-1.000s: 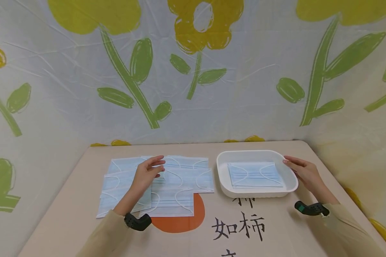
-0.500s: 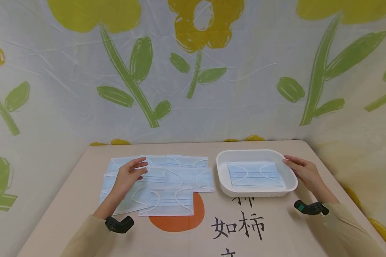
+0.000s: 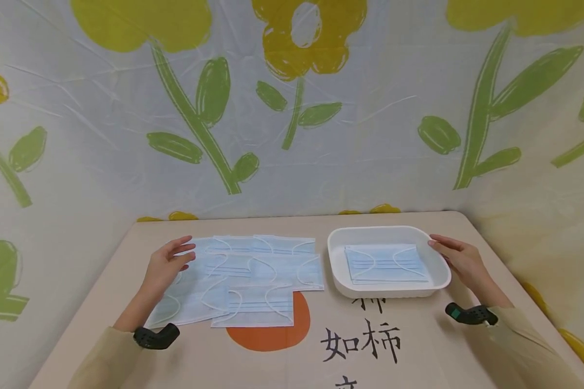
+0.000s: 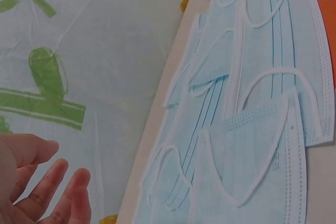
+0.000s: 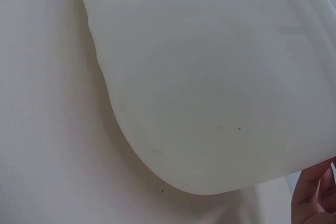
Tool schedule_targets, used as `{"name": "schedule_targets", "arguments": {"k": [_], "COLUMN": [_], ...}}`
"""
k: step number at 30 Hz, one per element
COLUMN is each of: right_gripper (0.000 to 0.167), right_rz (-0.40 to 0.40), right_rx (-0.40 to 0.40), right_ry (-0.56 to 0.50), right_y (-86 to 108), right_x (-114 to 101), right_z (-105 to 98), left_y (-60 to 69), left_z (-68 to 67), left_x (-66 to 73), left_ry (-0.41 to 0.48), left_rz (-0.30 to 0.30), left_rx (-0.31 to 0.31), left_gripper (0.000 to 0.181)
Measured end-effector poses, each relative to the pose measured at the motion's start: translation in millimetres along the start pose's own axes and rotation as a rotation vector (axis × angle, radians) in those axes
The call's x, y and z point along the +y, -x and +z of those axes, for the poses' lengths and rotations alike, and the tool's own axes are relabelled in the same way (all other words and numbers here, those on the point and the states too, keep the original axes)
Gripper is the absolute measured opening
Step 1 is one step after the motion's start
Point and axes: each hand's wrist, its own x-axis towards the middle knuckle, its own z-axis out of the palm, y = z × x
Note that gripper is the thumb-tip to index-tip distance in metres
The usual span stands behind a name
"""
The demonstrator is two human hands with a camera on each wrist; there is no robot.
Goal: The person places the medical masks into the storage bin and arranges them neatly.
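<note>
Light-blue face masks [image 3: 260, 305] with white ear loops lie overlapping in a spread on the left side of the table. My left hand [image 3: 164, 266] hovers over the left end of that spread, its fingers loosely bent and holding nothing. In the left wrist view the same hand [image 4: 44, 184] appears apart from the masks [image 4: 252, 156]. To the right stands a white plastic tray [image 3: 382, 293] with a few face masks [image 3: 386, 265] stacked flat inside. My right hand [image 3: 462, 262] pinches the tray's right rim; the right wrist view shows the tray's outer wall [image 5: 210, 93] and a few fingertips.
The beige table [image 3: 214, 359] bears an orange printed shape [image 3: 272, 339] and black printed characters [image 3: 362, 344] in front of the tray. A flower-patterned cloth [image 3: 370, 162] hangs behind and at both sides of the table.
My left hand has moved left across the spread masks, and a mask beneath it has shifted left and now lies at the lower left. The right hand and the tray stay put.
</note>
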Motion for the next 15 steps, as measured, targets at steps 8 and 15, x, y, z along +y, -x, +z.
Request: {"name": "schedule_targets", "arguments": {"k": [8, 15], "right_gripper": [0.061, 0.052], "right_rz": [0.012, 0.014], "right_rx": [-0.006, -0.015], "right_ry": [0.021, 0.015], "right_y": [-1.5, 0.6], "right_x": [-1, -1], "right_z": [1, -2], "left_y": [-1.8, 1.7], "left_z": [-15.2, -22.1], "left_x": [-17.6, -31.1], "left_ry": [-0.052, -0.027], "left_rz": [-0.062, -0.098], "left_rx": [0.071, 0.051], "left_gripper": [0.049, 0.054]}}
